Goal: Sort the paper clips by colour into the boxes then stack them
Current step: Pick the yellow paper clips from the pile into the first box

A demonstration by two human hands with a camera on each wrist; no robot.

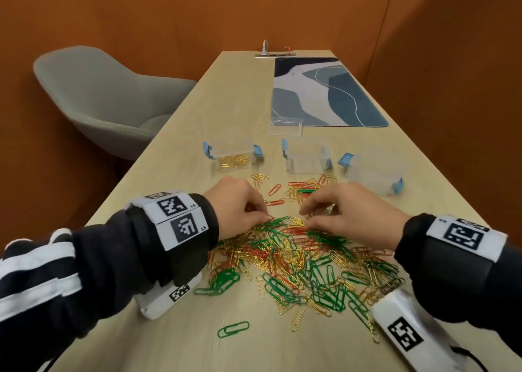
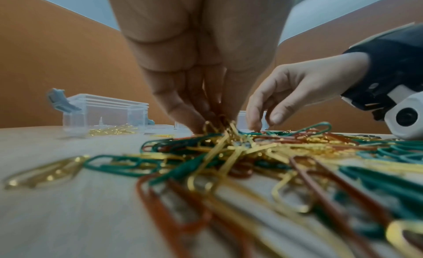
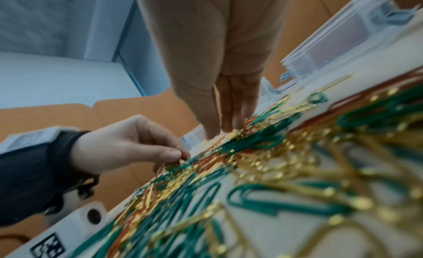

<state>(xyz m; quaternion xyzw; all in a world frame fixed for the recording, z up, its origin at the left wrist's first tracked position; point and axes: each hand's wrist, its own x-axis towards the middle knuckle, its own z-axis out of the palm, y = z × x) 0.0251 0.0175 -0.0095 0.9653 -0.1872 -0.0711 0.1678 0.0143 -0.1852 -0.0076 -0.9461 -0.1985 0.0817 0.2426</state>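
A mixed pile of gold, green and red paper clips (image 1: 296, 258) lies on the wooden table (image 1: 180, 151). My left hand (image 1: 262, 216) is at the pile's far left edge and pinches a few gold clips (image 2: 219, 122) between thumb and fingertips. My right hand (image 1: 306, 216) reaches down on the pile's far right side, its fingertips (image 3: 225, 128) touching the clips without anything seen pinched. Three clear boxes with blue latches stand beyond the pile: the left box (image 1: 233, 157) holds gold clips, the middle box (image 1: 308, 158) and the right box (image 1: 372, 174) look empty.
A clear lid (image 1: 285, 126) lies behind the boxes, in front of a blue patterned mat (image 1: 324, 92). A grey chair (image 1: 107, 100) stands left of the table. One green clip (image 1: 233, 329) lies apart near the front edge. Orange walls close in on both sides.
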